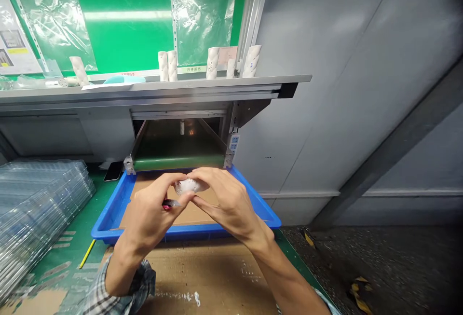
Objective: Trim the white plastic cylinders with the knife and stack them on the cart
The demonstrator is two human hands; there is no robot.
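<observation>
Above the blue tray, both of my hands pinch a small white piece (188, 186) with dark specks on its surface. My left hand (146, 211) has thumb and fingers closed on its left side. A small tool (171, 203) with a pink part and a grey, blade-like tip also sticks out of that hand; most of it is hidden. On the other side, my right hand (229, 201) grips the piece between thumb and fingers and covers its right end. The piece's full shape is partly hidden by my fingers.
The blue tray (249, 198), lined with cardboard, stands below a green conveyor belt (177, 153) carrying a white piece. Stacked clear plastic trays (43, 209), a phone (113, 171) and a yellow stick (87, 254) lie left. Several white twisted cylinders (213, 63) stand on the shelf (152, 94).
</observation>
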